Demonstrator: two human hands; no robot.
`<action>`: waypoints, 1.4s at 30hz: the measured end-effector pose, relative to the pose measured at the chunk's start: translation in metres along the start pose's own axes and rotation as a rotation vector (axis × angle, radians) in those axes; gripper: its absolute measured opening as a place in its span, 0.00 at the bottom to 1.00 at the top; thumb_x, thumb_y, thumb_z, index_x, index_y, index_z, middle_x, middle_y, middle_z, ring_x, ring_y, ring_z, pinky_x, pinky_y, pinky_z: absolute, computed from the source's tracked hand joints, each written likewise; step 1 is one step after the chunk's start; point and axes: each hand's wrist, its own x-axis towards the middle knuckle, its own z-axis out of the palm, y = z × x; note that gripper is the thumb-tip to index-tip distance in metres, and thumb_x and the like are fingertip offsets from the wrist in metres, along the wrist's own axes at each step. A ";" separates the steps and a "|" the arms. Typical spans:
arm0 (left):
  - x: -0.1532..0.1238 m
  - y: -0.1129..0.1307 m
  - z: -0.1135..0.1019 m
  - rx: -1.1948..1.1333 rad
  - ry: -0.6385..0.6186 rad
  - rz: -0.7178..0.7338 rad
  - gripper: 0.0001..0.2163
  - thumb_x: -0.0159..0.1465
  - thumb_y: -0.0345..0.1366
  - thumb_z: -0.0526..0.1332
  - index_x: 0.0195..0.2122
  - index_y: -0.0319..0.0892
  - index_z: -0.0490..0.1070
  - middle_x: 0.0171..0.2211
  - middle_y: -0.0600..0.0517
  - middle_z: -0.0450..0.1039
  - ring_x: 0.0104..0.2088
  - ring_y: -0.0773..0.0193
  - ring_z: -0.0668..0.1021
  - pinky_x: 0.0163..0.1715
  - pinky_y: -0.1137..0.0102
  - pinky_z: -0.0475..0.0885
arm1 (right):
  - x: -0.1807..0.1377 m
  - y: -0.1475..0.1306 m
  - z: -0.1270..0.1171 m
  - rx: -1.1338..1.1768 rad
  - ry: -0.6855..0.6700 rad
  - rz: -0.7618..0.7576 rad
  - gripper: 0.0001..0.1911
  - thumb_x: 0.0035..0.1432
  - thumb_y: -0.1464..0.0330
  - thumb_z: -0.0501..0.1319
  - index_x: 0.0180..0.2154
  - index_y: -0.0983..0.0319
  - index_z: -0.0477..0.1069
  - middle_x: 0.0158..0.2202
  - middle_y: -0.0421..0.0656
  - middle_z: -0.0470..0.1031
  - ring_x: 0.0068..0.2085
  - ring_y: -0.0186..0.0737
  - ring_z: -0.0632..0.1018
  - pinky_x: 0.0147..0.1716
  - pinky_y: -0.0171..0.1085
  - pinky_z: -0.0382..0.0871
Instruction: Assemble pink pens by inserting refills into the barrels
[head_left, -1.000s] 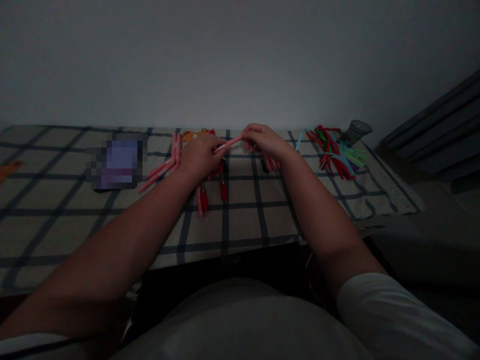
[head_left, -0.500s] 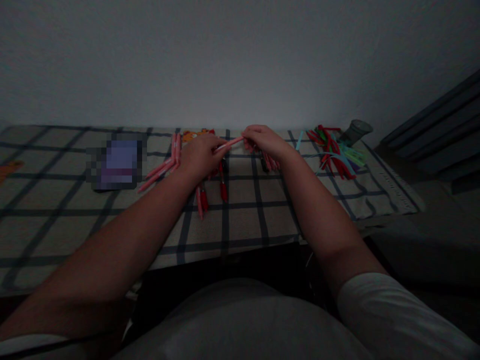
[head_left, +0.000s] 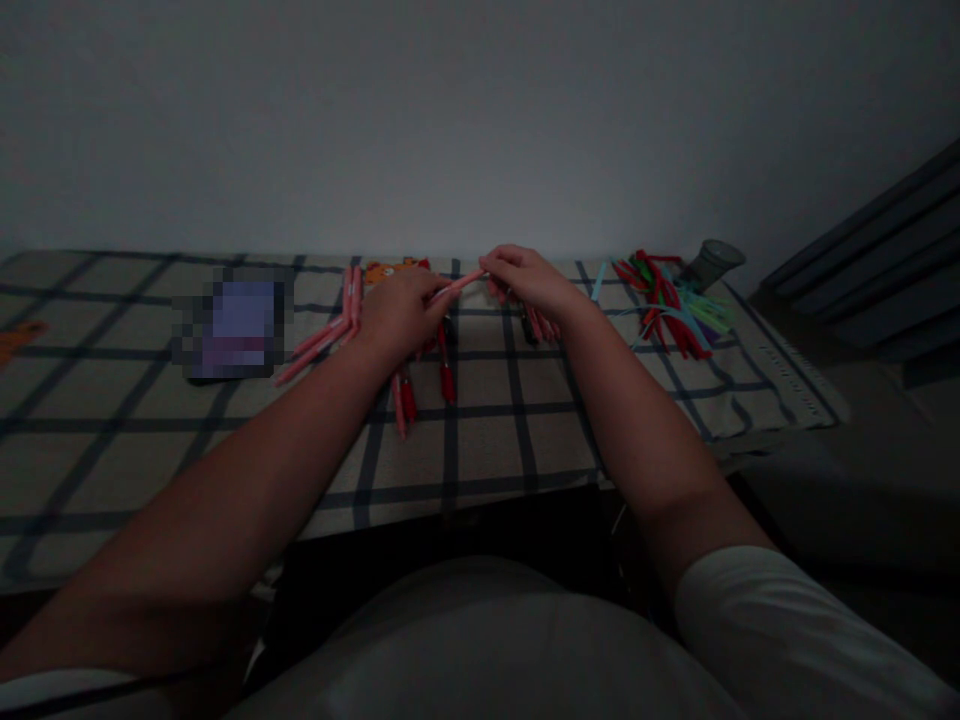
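Both of my hands meet over the far middle of a checked tablecloth (head_left: 525,440). My left hand (head_left: 401,312) and my right hand (head_left: 527,279) are each closed on one end of a thin pink pen (head_left: 459,285), held a little above the cloth and tilted up to the right. Under and around the hands lie more pens: pink ones (head_left: 330,330) to the left, red ones (head_left: 426,385) below the left hand, a few (head_left: 541,325) under the right wrist.
A pile of red, green and blue strips (head_left: 671,300) lies at the far right, with a grey cup (head_left: 712,262) on its side behind it. A blurred purple object (head_left: 236,322) sits at the left. An orange toy (head_left: 390,270) rests by the wall.
Hardly anything has moved. The right hand and its end of the pink pen have risen very slightly.
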 end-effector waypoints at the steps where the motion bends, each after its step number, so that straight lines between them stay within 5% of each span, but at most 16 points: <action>1: 0.000 0.000 0.000 -0.002 0.000 -0.002 0.23 0.81 0.55 0.57 0.58 0.52 0.90 0.48 0.44 0.89 0.50 0.45 0.86 0.44 0.58 0.74 | 0.000 0.000 0.000 0.012 -0.003 -0.001 0.17 0.80 0.63 0.65 0.34 0.58 0.72 0.26 0.36 0.71 0.28 0.33 0.71 0.31 0.31 0.67; 6: 0.000 0.000 0.001 -0.017 -0.016 -0.025 0.24 0.82 0.57 0.56 0.57 0.52 0.89 0.49 0.44 0.89 0.50 0.47 0.85 0.45 0.60 0.73 | 0.002 0.003 0.001 0.040 -0.010 -0.008 0.13 0.79 0.69 0.64 0.36 0.60 0.73 0.25 0.35 0.70 0.28 0.32 0.71 0.32 0.30 0.67; 18: 0.001 -0.002 0.002 -0.008 -0.009 -0.015 0.23 0.81 0.56 0.58 0.55 0.49 0.91 0.45 0.44 0.89 0.46 0.47 0.85 0.40 0.61 0.69 | 0.011 0.016 -0.003 0.007 -0.051 -0.061 0.17 0.80 0.67 0.64 0.33 0.59 0.72 0.25 0.37 0.71 0.28 0.33 0.69 0.31 0.32 0.67; 42: 0.003 -0.004 0.003 -0.015 0.002 0.011 0.20 0.79 0.53 0.62 0.58 0.53 0.90 0.47 0.45 0.90 0.50 0.48 0.85 0.46 0.61 0.75 | 0.004 0.008 -0.002 -0.092 -0.073 -0.067 0.23 0.83 0.65 0.60 0.30 0.58 0.67 0.24 0.36 0.69 0.28 0.33 0.68 0.31 0.32 0.63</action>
